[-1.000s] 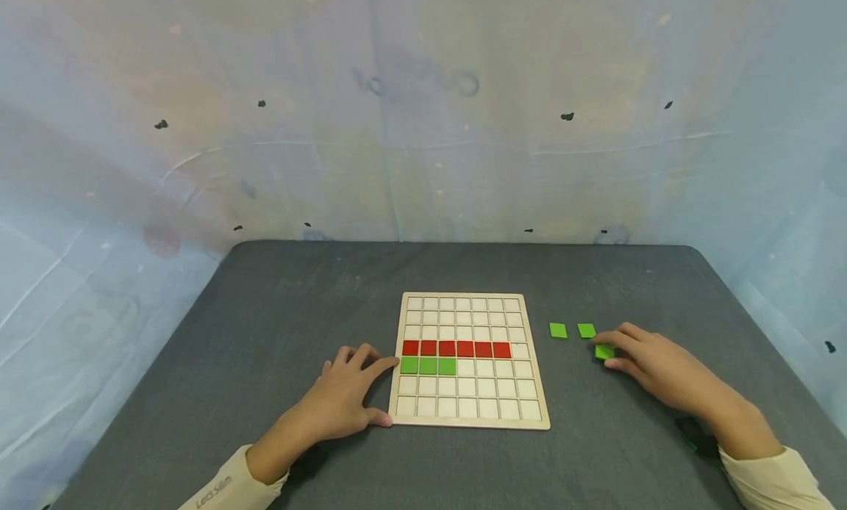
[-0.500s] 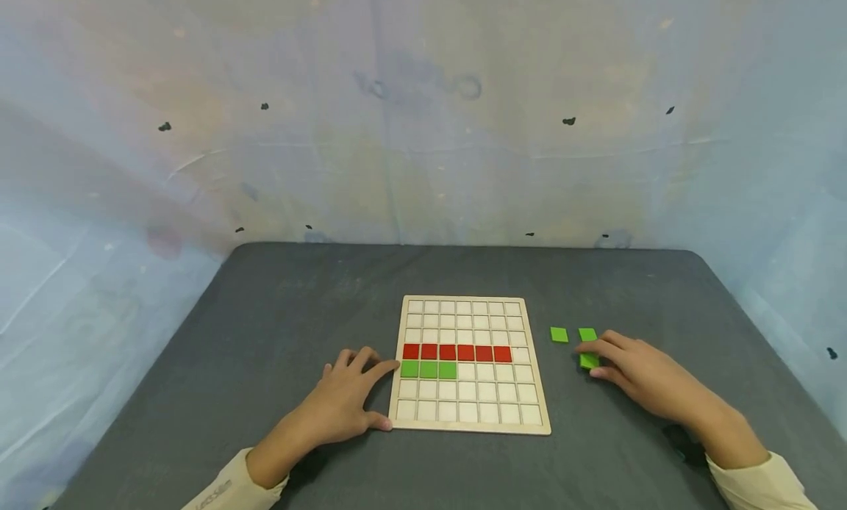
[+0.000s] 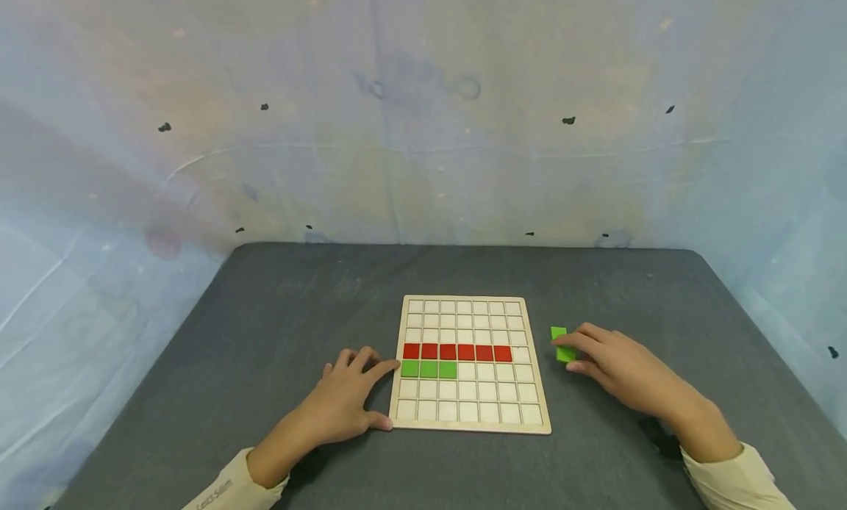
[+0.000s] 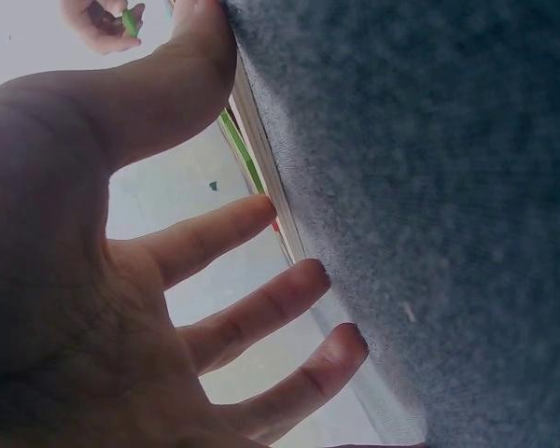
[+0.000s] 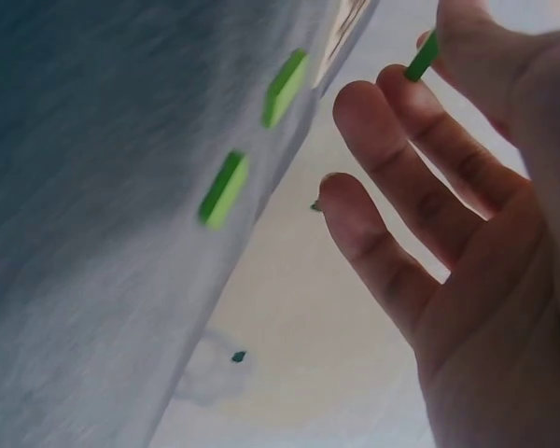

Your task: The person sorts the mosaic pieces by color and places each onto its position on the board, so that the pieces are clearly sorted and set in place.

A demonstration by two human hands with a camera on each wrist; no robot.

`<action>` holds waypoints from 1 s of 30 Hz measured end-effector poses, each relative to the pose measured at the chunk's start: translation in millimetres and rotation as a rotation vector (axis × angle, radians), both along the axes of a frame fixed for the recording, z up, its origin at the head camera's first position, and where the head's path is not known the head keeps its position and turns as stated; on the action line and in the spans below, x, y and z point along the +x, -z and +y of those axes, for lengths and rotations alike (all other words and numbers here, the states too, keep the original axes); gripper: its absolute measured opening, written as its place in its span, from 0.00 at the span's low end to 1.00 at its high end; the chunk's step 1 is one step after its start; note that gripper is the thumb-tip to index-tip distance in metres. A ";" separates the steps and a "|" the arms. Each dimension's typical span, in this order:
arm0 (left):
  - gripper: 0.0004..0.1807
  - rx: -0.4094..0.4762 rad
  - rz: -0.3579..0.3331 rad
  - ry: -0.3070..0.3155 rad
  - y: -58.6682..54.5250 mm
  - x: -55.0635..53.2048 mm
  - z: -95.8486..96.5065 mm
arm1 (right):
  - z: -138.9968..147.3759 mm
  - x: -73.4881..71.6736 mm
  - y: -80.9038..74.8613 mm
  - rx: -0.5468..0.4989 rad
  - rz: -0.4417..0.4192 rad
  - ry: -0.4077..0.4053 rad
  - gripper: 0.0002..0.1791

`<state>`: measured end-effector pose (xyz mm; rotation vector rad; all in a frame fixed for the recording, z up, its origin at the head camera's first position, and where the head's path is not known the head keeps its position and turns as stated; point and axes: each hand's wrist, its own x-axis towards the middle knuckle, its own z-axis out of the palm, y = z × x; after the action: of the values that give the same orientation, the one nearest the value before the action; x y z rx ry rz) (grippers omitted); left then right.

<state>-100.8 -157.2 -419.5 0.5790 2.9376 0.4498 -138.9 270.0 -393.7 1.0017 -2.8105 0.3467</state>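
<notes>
A wooden grid board (image 3: 470,426) lies on the table, with a row of several red tiles (image 3: 448,352) and, just below it, three green tiles (image 3: 429,369) at the left. My left hand (image 3: 337,403) rests beside the board, thumb at its near left corner and index fingertip at its left edge. Right of the board, my right hand (image 3: 625,367) pinches a green square tile (image 5: 422,56) between thumb and fingers. Two loose green tiles, a nearer one (image 5: 224,189) and a farther one (image 5: 287,89), lie on the table in the right wrist view; the right hand hides one of them in the head view.
The grey cloth-covered table (image 3: 317,297) runs back to a pale patterned curtain (image 3: 423,128) that also hangs along both sides. Light sleeves (image 3: 734,477) cover both forearms. A dark object (image 3: 658,436) shows under the right wrist.
My right hand has moved left toward the board with the green tile, past one loose tile and up to the other. The left hand and the board have stayed put.
</notes>
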 end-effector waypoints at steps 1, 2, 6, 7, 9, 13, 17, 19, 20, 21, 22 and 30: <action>0.47 0.001 -0.003 -0.002 0.0 0.2 0.1 | -3.3 -0.3 -0.9 0.001 0.003 -0.002 0.20; 0.47 0.004 -0.007 -0.003 0.0 0.5 0.1 | -6.7 -0.5 -1.8 0.003 0.003 -0.003 0.20; 0.46 0.006 -0.010 -0.007 1.0 0.8 -0.1 | -21.9 -0.9 -6.4 0.019 -0.013 0.004 0.21; 0.46 0.009 -0.009 -0.007 1.3 0.9 -0.2 | -25.8 -0.7 -7.9 0.020 -0.019 0.004 0.21; 0.46 0.010 -0.007 -0.007 1.7 0.5 -0.1 | -33.0 -0.3 -10.3 0.020 -0.029 0.003 0.21; 0.47 0.006 -0.007 -0.004 2.1 -0.1 0.2 | -44.9 0.3 -13.4 0.011 -0.038 -0.010 0.21; 0.47 0.002 -0.001 -0.004 2.0 -1.1 0.3 | -56.8 -0.4 -16.5 0.001 -0.065 -0.020 0.21; 0.47 0.002 0.004 -0.003 2.0 -1.5 0.2 | -63.9 -1.0 -19.0 -0.003 -0.096 -0.016 0.21; 0.47 -0.001 0.005 -0.004 1.8 -1.7 0.3 | -67.5 -1.2 -20.5 -0.002 -0.108 -0.015 0.21; 0.47 -0.002 0.004 -0.004 1.7 -1.7 0.2 | -71.2 -1.3 -22.1 -0.006 -0.116 -0.015 0.20; 0.47 -0.004 0.003 -0.005 1.6 -1.6 0.3 | -74.8 -1.7 -23.4 -0.007 -0.124 -0.015 0.20; 0.47 -0.008 0.001 -0.003 0.8 -1.1 0.4 | -98.7 -1.4 -24.9 -0.034 -0.149 -0.048 0.18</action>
<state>-101.9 -156.7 -420.3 0.5741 2.9400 0.4379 -140.3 171.3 -368.8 1.0807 -2.9043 0.4921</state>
